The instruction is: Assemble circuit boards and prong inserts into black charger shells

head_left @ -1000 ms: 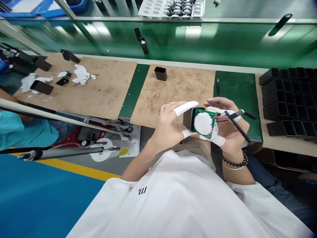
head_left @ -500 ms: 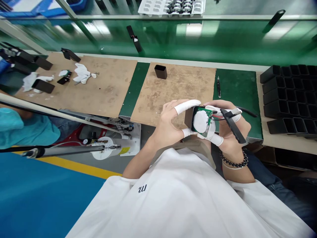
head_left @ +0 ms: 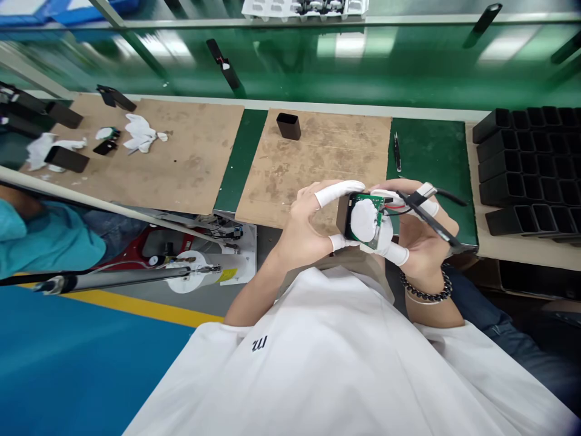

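Observation:
My left hand (head_left: 308, 227) and my right hand (head_left: 420, 239) grip one small black housing (head_left: 344, 215) between them, close to my chest. A green circuit board with a white round pad (head_left: 365, 221) sits in its open end. White finger cots cover my thumbs and forefingers. Red and black wires (head_left: 394, 208) run from the board to a flat black strip (head_left: 431, 224) that lies across my right hand's fingers. Both hands are closed on the assembly.
A brown board (head_left: 313, 160) bears one black housing (head_left: 288, 126). Tweezers (head_left: 397, 151) lie on the green mat. Stacked black housings (head_left: 526, 169) fill the right. A second board (head_left: 181, 157) at left carries white cloths and black parts, with a person in a teal sleeve (head_left: 40, 236).
The housing has turned slightly in my hands, so the board now faces more to the right. The black strip has swung further out over my right hand. The view shifted a little.

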Demonstrator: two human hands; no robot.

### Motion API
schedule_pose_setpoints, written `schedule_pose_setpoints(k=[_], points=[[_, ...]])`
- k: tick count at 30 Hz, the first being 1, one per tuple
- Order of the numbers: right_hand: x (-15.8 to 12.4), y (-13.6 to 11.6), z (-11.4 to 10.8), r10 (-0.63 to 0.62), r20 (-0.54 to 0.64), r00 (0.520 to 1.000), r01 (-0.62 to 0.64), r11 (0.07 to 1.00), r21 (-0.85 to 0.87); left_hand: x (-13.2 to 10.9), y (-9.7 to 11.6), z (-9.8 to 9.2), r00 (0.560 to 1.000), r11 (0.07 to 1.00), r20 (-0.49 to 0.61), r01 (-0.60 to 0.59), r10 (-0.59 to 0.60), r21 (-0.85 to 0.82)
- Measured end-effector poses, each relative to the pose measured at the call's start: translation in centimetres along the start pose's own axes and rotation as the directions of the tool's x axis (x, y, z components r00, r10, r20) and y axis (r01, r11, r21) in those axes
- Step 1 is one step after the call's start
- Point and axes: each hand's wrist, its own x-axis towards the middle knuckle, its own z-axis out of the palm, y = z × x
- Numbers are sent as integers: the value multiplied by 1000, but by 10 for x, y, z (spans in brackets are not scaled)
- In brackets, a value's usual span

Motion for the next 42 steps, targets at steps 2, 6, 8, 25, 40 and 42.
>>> schedule_pose_setpoints(k=[2, 6, 8, 25, 40, 42], points=[[0, 0, 0, -93, 13, 996, 94, 994, -49, -1, 0, 0, 1000, 1000, -2, -2, 2, -12], [0, 0, 0, -204, 74, 976, 211, 972, -107, -2, -1, 0, 1000, 1000, -2, 19, -19, 5], [0, 0, 1, -204, 76, 976, 212, 972, -104, -3, -1, 0, 1000, 1000, -1, 23, -23, 14], [-4, -1, 3, -306, 102, 947, 321, 926, -197, -8, -5, -1, 997, 997, 5, -73, 73, 26], [-1, -10, 5, -251, 120, 961, 278, 869, -410, -9, -10, 0, 1000, 998, -9, 18, -17, 65], [0, -4, 5, -182, 148, 972, 228, 884, -408, -11, -21, 4, 998, 995, -22, 58, -56, 80]])
